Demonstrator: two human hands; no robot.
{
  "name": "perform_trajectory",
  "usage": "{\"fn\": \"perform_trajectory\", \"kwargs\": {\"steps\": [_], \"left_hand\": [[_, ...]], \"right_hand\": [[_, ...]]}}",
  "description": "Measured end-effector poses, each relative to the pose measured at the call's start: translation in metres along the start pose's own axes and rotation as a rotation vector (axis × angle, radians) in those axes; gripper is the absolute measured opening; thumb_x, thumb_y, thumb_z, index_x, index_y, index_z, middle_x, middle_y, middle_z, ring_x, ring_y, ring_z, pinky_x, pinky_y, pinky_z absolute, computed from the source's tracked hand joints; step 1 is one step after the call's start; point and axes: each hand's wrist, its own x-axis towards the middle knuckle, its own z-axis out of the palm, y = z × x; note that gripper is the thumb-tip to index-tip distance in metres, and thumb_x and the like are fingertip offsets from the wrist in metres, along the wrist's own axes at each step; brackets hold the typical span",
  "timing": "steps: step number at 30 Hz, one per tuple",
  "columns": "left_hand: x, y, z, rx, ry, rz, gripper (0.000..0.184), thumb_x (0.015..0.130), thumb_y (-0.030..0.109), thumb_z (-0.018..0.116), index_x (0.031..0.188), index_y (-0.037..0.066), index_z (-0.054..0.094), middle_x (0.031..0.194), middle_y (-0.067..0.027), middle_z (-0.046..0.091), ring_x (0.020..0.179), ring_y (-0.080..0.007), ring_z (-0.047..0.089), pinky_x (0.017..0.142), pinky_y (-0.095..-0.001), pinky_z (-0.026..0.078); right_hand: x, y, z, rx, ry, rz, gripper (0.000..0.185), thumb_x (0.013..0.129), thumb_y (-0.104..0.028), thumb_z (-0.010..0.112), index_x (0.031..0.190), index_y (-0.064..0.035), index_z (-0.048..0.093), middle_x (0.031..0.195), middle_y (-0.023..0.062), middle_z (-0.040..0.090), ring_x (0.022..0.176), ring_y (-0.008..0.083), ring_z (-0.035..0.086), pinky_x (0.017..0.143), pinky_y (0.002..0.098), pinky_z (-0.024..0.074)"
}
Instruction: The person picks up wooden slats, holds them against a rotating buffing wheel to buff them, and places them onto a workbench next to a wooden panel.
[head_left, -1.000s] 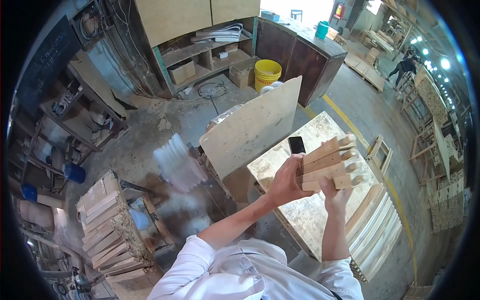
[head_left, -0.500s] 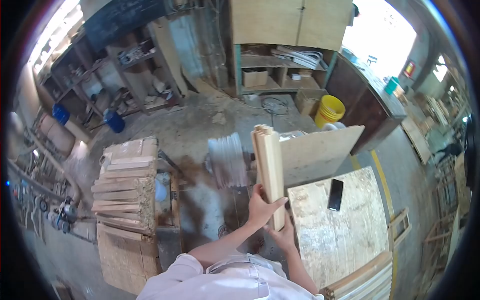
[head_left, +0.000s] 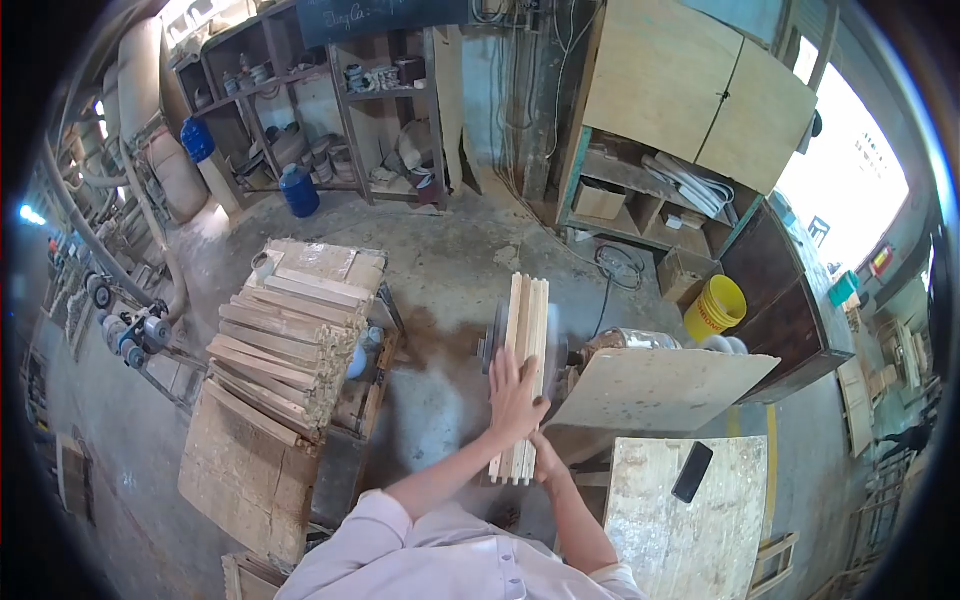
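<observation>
A bundle of pale wooden strips (head_left: 519, 335) lies lengthwise in front of me, gripped by both hands. My left hand (head_left: 514, 405) presses over its top face, fingers stretched along the strips and thumb over the right side. Lower down, my right hand (head_left: 547, 460) grips the right edge near the closer end; some of its fingers are hidden. Behind the bundle, largely covered by it, is a blurred round wheel (head_left: 553, 335) on a motor shaft. Whether the strips touch the wheel I cannot tell.
To the left, a worn bench (head_left: 235, 475) carries several loose wooden strips (head_left: 265, 345). At right, a phone (head_left: 692, 472) lies on a pale tabletop (head_left: 640, 540). A plywood panel (head_left: 665, 385) stands by the motor (head_left: 635, 340). Farther back are a yellow bucket (head_left: 716, 308) and a cabinet (head_left: 690, 80).
The bundle has tipped down from near upright to lie over the wheel. My left hand has opened out flat along its top. The view has turned left.
</observation>
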Motion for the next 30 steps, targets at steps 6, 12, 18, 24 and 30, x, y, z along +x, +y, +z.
{"fn": "perform_trajectory", "kwargs": {"steps": [6, 12, 18, 24, 30], "left_hand": [[0.071, -0.038, 0.043, 0.231, -0.015, 0.162, 0.077, 0.089, 0.032, 0.062, 0.154, -0.001, 0.037, 0.163, -0.0282, 0.026, 0.152, -0.0460, 0.021, 0.125, -0.0579, 0.016], [0.043, -0.031, 0.050, 0.182, -0.061, 0.126, 0.076, 0.090, 0.028, 0.058, 0.155, -0.003, 0.034, 0.164, -0.0277, 0.024, 0.154, -0.0463, 0.017, 0.124, -0.0616, 0.013], [-0.004, -0.022, 0.047, 0.183, -0.152, 0.105, 0.079, 0.090, 0.029, 0.058, 0.156, -0.004, 0.032, 0.165, -0.0273, 0.022, 0.154, -0.0481, 0.013, 0.124, -0.0613, 0.012], [0.053, -0.035, 0.060, 0.197, -0.077, 0.139, 0.077, 0.094, 0.036, 0.055, 0.156, -0.005, 0.034, 0.165, -0.0264, 0.025, 0.155, -0.0470, 0.012, 0.125, -0.0596, 0.010], [0.120, -0.057, 0.073, 0.317, -0.098, 0.161, 0.071, 0.102, 0.042, 0.047, 0.154, -0.006, 0.038, 0.165, -0.0255, 0.027, 0.155, -0.0454, 0.014, 0.127, -0.0570, 0.009]], "right_hand": [[0.043, -0.014, -0.010, -0.387, 0.070, -0.053, 0.063, 0.091, -0.040, 0.066, 0.136, 0.0019, 0.055, 0.122, 0.0161, 0.068, 0.107, 0.0285, 0.070, 0.090, 0.0440, 0.0575], [0.009, 0.018, -0.023, -0.354, 0.090, -0.059, 0.060, 0.089, -0.037, 0.067, 0.134, 0.0016, 0.060, 0.118, 0.0135, 0.069, 0.107, 0.0240, 0.069, 0.089, 0.0416, 0.0572], [-0.019, 0.056, -0.034, -0.322, 0.104, -0.080, 0.056, 0.088, -0.027, 0.068, 0.135, 0.0017, 0.059, 0.121, 0.0120, 0.068, 0.112, 0.0229, 0.067, 0.093, 0.0406, 0.0557], [0.017, 0.004, -0.023, -0.257, 0.128, -0.038, 0.060, 0.084, -0.027, 0.076, 0.133, 0.0033, 0.057, 0.112, 0.0148, 0.070, 0.091, 0.0244, 0.073, 0.079, 0.0418, 0.0614], [0.049, -0.051, 0.013, -0.266, 0.095, -0.086, 0.057, 0.089, -0.040, 0.068, 0.127, 0.0024, 0.063, 0.104, 0.0137, 0.072, 0.088, 0.0230, 0.073, 0.077, 0.0378, 0.0598]]}}
